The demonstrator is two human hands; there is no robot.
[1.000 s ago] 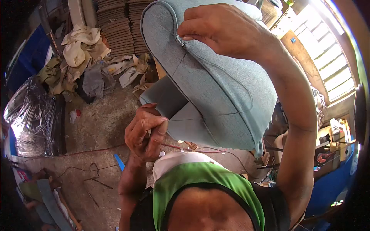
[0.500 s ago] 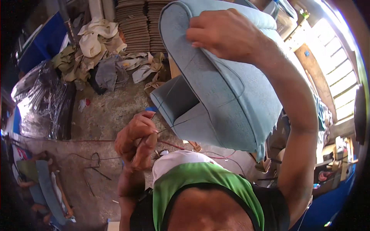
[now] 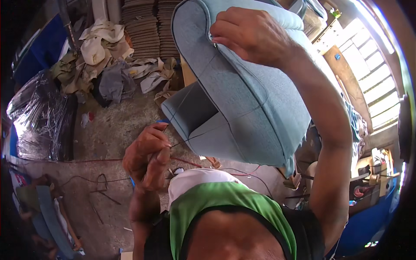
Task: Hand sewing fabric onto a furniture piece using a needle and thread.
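A light blue upholstered chair piece (image 3: 242,99) fills the upper middle of the head view. My right hand (image 3: 251,34) grips its top edge at a seam, fingers closed on the fabric. My left hand (image 3: 147,156) is lower down beside the chair's base, pinching a thin dark thread (image 3: 190,93) that runs up to the seam near my right hand. The thread is taut. My green and black shirt (image 3: 225,208) lies along the bottom.
A pile of fabric scraps (image 3: 108,65) and stacked corrugated sheets (image 3: 143,21) lie at the far end of the concrete floor. Something wrapped in clear plastic (image 3: 39,117) stands at the left. Red cable (image 3: 65,161) crosses the floor. A louvred window (image 3: 372,86) is at right.
My left hand has drawn the thread down and away from the chair. The view has shifted slightly; my right hand keeps its hold on the top edge.
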